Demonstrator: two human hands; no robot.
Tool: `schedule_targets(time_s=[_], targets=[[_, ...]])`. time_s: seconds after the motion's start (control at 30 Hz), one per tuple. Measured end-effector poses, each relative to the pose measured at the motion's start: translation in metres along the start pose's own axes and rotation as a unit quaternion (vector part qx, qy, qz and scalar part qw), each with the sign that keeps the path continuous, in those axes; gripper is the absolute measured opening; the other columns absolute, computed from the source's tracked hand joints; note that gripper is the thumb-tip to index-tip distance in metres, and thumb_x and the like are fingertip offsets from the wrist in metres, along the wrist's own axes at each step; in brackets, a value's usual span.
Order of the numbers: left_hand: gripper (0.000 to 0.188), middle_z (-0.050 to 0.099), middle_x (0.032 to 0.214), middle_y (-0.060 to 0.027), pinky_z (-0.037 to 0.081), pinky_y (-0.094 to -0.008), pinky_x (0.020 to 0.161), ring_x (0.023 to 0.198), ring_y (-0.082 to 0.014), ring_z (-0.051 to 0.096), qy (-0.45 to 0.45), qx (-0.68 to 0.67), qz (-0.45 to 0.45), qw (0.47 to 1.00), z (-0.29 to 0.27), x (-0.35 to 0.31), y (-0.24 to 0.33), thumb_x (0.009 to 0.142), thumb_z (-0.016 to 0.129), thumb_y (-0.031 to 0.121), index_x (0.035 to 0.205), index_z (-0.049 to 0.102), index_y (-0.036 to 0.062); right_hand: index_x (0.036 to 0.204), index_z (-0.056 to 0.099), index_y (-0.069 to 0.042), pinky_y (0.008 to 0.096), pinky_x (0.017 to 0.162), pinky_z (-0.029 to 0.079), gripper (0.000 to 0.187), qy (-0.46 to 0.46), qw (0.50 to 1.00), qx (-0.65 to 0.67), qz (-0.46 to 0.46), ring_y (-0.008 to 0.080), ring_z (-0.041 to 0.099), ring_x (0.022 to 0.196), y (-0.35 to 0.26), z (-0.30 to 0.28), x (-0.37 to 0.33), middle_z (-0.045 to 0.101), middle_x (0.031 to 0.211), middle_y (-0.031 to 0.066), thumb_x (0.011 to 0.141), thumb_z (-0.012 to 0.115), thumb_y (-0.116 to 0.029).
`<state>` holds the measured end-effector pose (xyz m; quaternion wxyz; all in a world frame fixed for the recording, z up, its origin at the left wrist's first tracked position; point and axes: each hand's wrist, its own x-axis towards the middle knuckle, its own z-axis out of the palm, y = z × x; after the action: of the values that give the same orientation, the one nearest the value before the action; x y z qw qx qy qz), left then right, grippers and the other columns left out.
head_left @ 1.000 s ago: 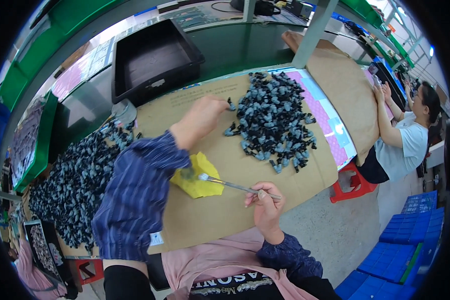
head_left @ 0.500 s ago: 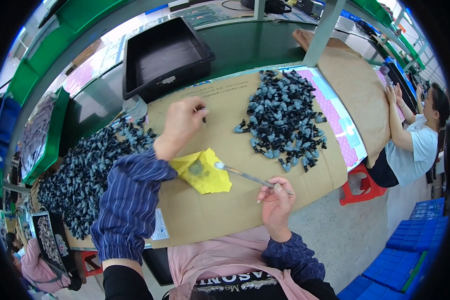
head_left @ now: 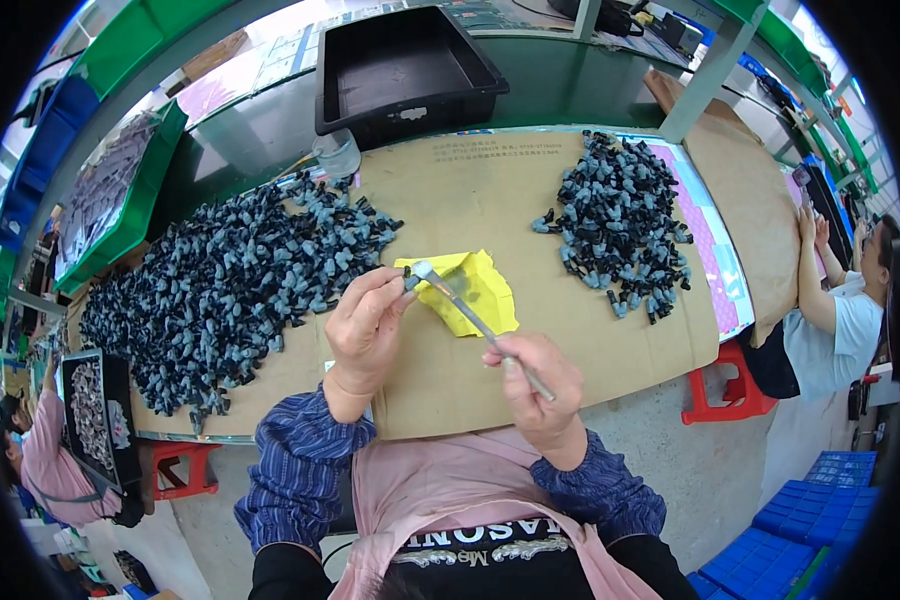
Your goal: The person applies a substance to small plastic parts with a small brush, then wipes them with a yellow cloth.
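Pinched in the fingertips of my left hand (head_left: 362, 330) is a small black-and-grey plastic part (head_left: 409, 279), partly hidden by the fingers. My right hand (head_left: 545, 390) grips a thin brush (head_left: 478, 322) by its grey handle. The brush's whitish tip meets the part or sits just beside it. Under the brush, a creased yellow cloth (head_left: 495, 300) with dark smudges lies on the brown cardboard (head_left: 460, 390). A large heap of similar parts (head_left: 230, 290) spreads left of my left hand. Beyond my right hand is a smaller heap (head_left: 625, 220).
A black bin (head_left: 395, 70) stands at the back, with a clear plastic cup (head_left: 338, 155) near its front. Green trays (head_left: 120, 205) line the left. A co-worker (head_left: 835, 310) sits at the right near a red stool (head_left: 725, 385); another person (head_left: 60, 450) is at far left.
My left hand has come back toward me from beyond the cloth, bringing the part to the brush tip. My right hand has kept the brush. The view has shifted.
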<state>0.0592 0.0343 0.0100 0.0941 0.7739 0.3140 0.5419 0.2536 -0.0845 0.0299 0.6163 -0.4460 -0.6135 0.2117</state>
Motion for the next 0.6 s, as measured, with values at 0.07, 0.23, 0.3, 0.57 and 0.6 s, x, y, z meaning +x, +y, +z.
schedule_targets(time_s=[0.07,0.23,0.3,0.57,0.6], targets=[[0.024,0.072,0.099,-0.0149,0.059,-0.028,0.069,0.081,-0.0224,0.071,0.019,-0.007,-0.04,0.999,0.003,-0.012,-0.003,0.081,0.079,-0.007,0.1,0.067,-0.0001,0.114,0.064,0.006,0.0341,0.075,0.06,0.025,-0.02,0.994,-0.074,-0.075,0.026,0.072,0.082,-0.002,0.006,-0.003,0.071,0.096,0.0187,0.09,0.059,0.01],[0.01,0.071,0.093,-0.0059,0.053,-0.0223,0.068,0.077,-0.0084,0.062,0.129,-0.292,-0.354,0.879,0.014,-0.021,0.012,0.091,0.074,-0.003,0.093,0.065,-0.0002,0.113,0.064,0.005,0.0355,0.074,0.06,0.026,-0.041,0.986,-0.123,-0.101,0.0294,0.072,0.083,0.004,0.017,-0.022,0.07,0.095,0.02,0.088,0.061,0.01],[0.008,0.07,0.092,-0.0041,0.049,-0.0211,0.066,0.075,-0.0063,0.06,0.149,-0.305,-0.372,0.864,0.015,-0.022,0.009,0.093,0.073,0.001,0.09,0.066,0.0023,0.113,0.064,0.005,0.0359,0.074,0.06,0.026,-0.057,0.984,-0.133,-0.102,0.0301,0.072,0.083,0.006,0.018,-0.026,0.07,0.095,0.0204,0.088,0.062,0.009],[0.008,0.07,0.089,0.0011,0.041,-0.0197,0.065,0.073,-0.0038,0.054,0.233,-0.362,-0.438,0.789,0.017,-0.029,0.009,0.092,0.076,0.005,0.091,0.068,0.0073,0.115,0.064,0.005,0.035,0.071,0.061,0.025,-0.069,0.99,-0.109,-0.065,0.0288,0.074,0.08,0.004,0.021,-0.03,0.071,0.095,0.0195,0.09,0.062,0.008],[0.008,0.07,0.09,0.0012,0.041,-0.0196,0.066,0.074,-0.004,0.054,0.23,-0.369,-0.434,0.789,0.019,-0.032,0.012,0.093,0.075,0.006,0.091,0.068,0.0075,0.115,0.064,0.005,0.035,0.071,0.061,0.025,-0.068,0.99,-0.109,-0.063,0.0288,0.074,0.08,0.003,0.022,-0.029,0.071,0.095,0.0195,0.09,0.062,0.008]])
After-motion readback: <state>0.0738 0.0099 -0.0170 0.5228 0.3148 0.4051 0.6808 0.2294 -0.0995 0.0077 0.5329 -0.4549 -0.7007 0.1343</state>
